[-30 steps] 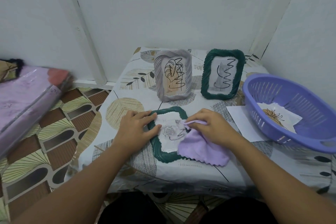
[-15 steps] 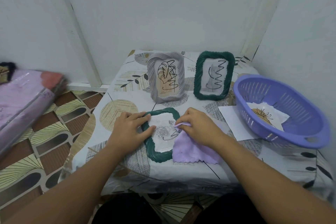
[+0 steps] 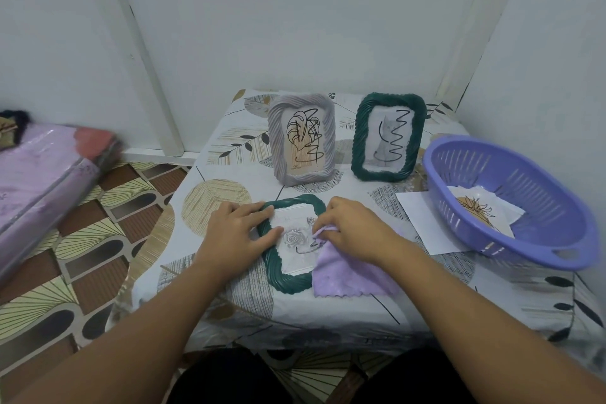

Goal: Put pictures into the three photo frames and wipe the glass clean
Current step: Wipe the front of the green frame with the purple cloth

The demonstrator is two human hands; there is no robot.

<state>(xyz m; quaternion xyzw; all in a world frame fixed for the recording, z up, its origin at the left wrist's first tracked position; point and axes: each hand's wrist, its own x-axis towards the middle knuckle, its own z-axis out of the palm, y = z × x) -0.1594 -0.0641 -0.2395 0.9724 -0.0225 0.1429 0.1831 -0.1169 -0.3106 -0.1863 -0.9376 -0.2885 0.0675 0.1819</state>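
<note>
We see the flat green frame lying on the table near its front edge, left hand pressing it with straight fingers, right hand pinching the lilac cloth on the glass. We'd keep the frame pinned and wipe edge to edge, light pressure, into corners.

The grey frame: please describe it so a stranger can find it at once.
On the table stand two upright frames at the back. The grey frame is the left one, beside the green frame. Only it is pale grey and shows a black leaf drawing.
</note>
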